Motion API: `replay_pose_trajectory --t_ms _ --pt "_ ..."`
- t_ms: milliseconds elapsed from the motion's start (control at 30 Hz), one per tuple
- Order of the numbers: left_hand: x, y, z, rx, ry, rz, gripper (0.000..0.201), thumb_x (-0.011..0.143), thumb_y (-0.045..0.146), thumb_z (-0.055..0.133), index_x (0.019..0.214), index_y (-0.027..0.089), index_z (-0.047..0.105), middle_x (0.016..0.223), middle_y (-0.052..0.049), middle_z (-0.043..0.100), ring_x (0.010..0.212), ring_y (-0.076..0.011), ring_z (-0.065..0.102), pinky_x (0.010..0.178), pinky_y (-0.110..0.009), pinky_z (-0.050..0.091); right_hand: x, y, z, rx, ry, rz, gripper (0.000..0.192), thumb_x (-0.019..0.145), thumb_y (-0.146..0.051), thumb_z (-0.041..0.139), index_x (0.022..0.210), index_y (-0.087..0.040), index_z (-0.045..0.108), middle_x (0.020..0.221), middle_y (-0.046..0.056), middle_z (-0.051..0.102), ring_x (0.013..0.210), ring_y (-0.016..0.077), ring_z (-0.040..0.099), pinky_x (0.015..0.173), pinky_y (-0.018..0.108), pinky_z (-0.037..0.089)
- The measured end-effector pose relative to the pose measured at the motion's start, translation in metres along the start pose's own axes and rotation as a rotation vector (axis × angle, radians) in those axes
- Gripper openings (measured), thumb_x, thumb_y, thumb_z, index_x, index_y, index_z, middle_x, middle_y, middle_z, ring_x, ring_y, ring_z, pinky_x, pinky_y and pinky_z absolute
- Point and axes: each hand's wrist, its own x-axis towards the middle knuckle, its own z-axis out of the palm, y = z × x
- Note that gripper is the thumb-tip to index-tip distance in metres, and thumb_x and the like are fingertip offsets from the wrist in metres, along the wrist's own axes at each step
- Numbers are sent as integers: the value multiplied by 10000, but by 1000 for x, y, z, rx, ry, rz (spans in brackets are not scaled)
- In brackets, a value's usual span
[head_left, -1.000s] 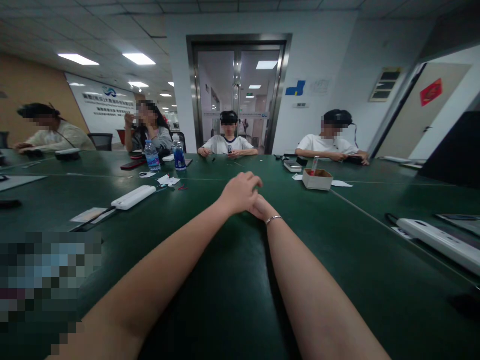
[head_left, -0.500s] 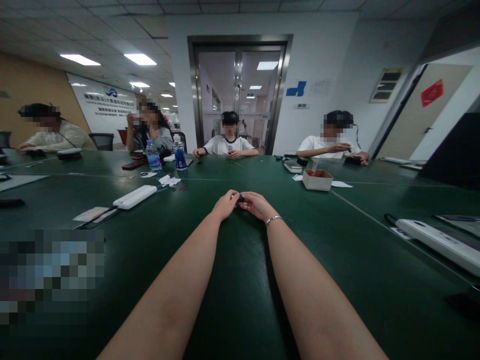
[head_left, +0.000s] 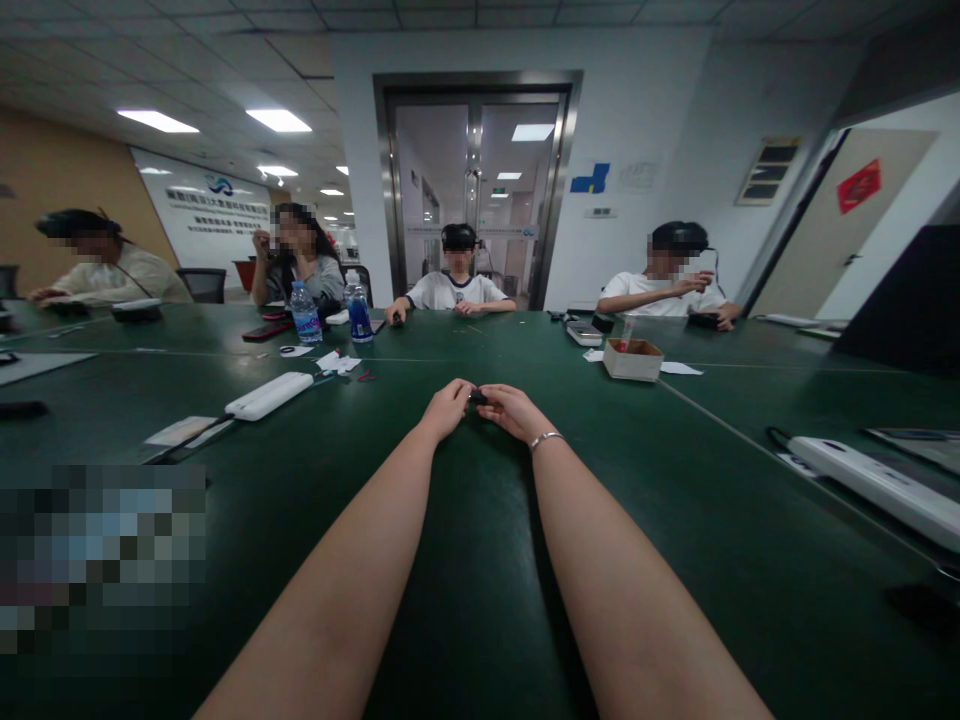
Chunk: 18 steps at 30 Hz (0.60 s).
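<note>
White oblong power strip [head_left: 268, 395] lies at left on dark green surface [head_left: 675, 480] | left hand [head_left: 447, 408] and right hand [head_left: 511, 410] meet at centre, fingertips pinching small black object [head_left: 478, 398] between them | open cardboard box [head_left: 634, 358] sits right

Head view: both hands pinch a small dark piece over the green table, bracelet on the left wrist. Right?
Not quite. In the head view the bracelet is on the right wrist. The rest holds: left hand and right hand pinch the dark piece over the green table.

Bare forearms, thin silver bracelet [head_left: 546, 438] on right wrist
</note>
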Motion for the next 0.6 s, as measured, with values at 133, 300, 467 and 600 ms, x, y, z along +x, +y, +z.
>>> replay_pose_trajectory --t_ms 133,300,467,600 --pt "0 1 0 12 31 -1 266 810 291 470 1048 195 540 736 9 557 554 -96 513 600 -234 430 0 -1 0 -10 14 7 89 800 -41 563 788 -128 576 677 39 625 575 124 621 547 228 543" --pt "-1 2 -2 28 23 -15 274 860 323 371 1041 200 536 667 13 531 546 -109 504 570 -237 413 0 1 -1 1 -7 -9 91 795 -40 574 768 -126 583 688 48 632 571 121 616 553 227 545" --pt "-1 1 -4 93 45 -27 280 838 279 415 1091 217 519 697 11 558 577 -117 519 620 -251 425 1 1 -1 -11 7 -9 84 774 -51 612 762 -130 585 695 55 636 583 125 617 547 227 548" --pt "1 -2 -3 101 36 -43 266 856 308 382 1033 218 560 673 6 558 590 -123 519 615 -251 427 1 0 -1 -11 4 -7 86 773 -53 606 764 -135 584 685 41 630 589 123 619 547 223 547"
